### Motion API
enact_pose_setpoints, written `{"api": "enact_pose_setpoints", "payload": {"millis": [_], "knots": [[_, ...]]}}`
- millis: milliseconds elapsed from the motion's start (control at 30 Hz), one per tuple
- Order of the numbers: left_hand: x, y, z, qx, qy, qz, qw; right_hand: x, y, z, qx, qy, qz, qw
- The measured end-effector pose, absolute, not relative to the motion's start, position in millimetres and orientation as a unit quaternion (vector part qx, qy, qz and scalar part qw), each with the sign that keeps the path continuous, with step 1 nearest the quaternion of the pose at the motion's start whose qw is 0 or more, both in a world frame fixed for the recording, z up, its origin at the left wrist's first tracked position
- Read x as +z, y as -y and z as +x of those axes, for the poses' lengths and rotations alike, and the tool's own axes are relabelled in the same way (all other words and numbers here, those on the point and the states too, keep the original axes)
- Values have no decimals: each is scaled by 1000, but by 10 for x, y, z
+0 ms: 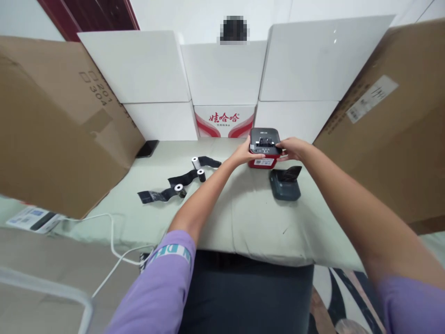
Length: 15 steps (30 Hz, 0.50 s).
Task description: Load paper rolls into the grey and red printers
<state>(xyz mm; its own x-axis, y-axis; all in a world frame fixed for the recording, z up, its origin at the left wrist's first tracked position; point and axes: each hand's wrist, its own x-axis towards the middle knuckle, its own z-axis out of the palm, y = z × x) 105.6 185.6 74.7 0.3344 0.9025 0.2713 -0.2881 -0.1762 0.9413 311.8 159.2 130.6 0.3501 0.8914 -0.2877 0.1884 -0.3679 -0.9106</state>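
Note:
A small label printer (263, 147) with a black top, a red lower body and a white sticker in front is between my two hands at the back of the table. My left hand (242, 154) grips its left side, thumb along the front edge. At its right side is my right hand (294, 149), its fingers closed on the right edge near the top slot, where dark strip shows. Just in front, a dark grey printer (285, 185) lies on the cloth with a black strip sticking out. Left of my left forearm are a white roll (196, 163), a black roll (201, 175) and another roll (179, 189), with black strips unrolled.
White boxes (222, 74) form a wall behind the table. Large cardboard boxes stand on the left (59, 125) and right (399, 125). A phone (147, 149) lies by the left box. A white cable (111, 232) hangs over the front edge. Someone's blurred head shows behind.

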Motion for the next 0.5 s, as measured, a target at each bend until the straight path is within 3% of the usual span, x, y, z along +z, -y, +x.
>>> {"api": "enact_pose_setpoints", "payload": {"millis": [133, 333, 433, 500], "knots": [[588, -2004, 1329, 443, -290, 669, 521, 1145, -1636, 3227, 403, 332, -745, 415], [439, -1844, 1457, 454, -331, 686, 462, 1036, -1605, 3422, 389, 360, -738, 418], [292, -1433, 1414, 502, -370, 679, 388, 804, -1341, 3609, 389, 375, -682, 493], [159, -1111, 1387, 441, -371, 736, 354, 569, -1056, 3695, 379, 316, -651, 577]]}}
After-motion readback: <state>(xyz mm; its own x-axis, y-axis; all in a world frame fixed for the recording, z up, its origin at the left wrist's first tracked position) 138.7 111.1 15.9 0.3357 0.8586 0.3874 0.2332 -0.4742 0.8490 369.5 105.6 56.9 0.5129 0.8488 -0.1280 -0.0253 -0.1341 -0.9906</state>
